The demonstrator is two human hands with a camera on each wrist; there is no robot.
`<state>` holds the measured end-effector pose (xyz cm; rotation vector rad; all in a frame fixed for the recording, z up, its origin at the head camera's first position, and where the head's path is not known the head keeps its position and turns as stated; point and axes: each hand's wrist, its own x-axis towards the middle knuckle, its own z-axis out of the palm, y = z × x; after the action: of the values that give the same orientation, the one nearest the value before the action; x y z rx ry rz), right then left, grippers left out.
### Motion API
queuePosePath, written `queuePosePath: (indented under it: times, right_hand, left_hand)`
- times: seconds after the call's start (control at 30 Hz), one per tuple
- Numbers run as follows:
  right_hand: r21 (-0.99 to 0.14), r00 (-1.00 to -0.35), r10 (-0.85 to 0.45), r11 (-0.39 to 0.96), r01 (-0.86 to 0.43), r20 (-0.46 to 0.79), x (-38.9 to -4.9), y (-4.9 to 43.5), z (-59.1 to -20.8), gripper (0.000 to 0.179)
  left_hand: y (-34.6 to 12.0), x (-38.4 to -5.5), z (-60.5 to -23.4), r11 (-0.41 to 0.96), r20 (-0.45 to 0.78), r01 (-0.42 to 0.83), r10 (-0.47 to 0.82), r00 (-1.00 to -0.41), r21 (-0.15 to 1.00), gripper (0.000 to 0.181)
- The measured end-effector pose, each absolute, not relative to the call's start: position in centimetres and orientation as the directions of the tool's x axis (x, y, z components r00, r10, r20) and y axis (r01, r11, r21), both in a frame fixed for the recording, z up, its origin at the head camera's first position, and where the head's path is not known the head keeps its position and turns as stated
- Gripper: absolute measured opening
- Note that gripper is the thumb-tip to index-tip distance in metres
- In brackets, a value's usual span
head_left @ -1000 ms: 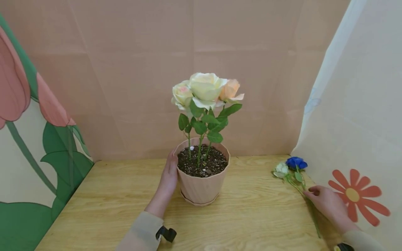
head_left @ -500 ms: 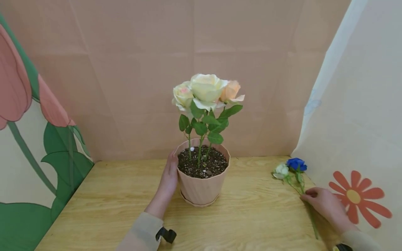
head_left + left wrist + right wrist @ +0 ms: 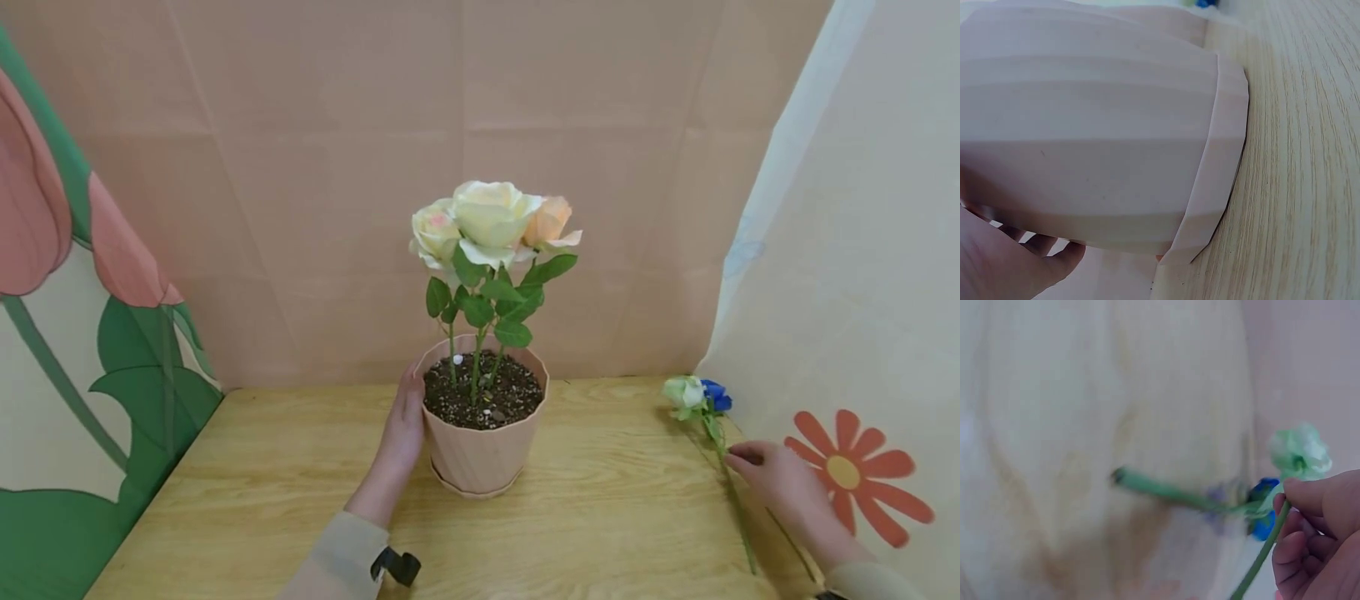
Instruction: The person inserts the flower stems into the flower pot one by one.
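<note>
A pink ribbed flowerpot (image 3: pixel 483 458) stands mid-table in the head view, holding dark soil (image 3: pixel 495 408). Three stemmed roses rise from it: a large cream rose (image 3: pixel 491 217), a pink-centred cream rose (image 3: pixel 435 232) and a peach rose (image 3: pixel 550 221). My left hand (image 3: pixel 405 425) lies against the pot's left side, fingers extended along its wall. At the right, my right hand (image 3: pixel 783 483) pinches a green stem (image 3: pixel 1263 553) between thumb and forefinger. That stem bears a pale green-white rose (image 3: pixel 1300 453), raised beside a blue rose (image 3: pixel 1264 531) whose stem lies close over the table.
The wooden table (image 3: pixel 285 483) backs onto a pink cloth (image 3: pixel 322 167). A white sheet with a printed red flower (image 3: pixel 843 471) hangs close by my right hand. A panel with painted tulips (image 3: pixel 123 242) borders the left side. A matching saucer (image 3: pixel 1207 187) sits under the pot.
The pale green-white rose has shifted right and up, now partly overlapping the blue rose. My right hand has its stem pinched. The left hand stays on the pot.
</note>
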<state>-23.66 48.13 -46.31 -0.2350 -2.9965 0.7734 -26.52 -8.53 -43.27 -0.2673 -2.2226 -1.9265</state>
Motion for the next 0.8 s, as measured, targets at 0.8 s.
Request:
queuePosePath:
  times: [0.8]
  right_hand:
    - [-0.691, -0.894, 0.090, 0.670, -0.272, 0.439, -20.1, 33.7, -32.0, 0.039]
  left_hand:
    - [-8.6, -26.5, -43.7, 0.190, 0.300, 0.292, -0.011, -0.954, 0.937, 0.067]
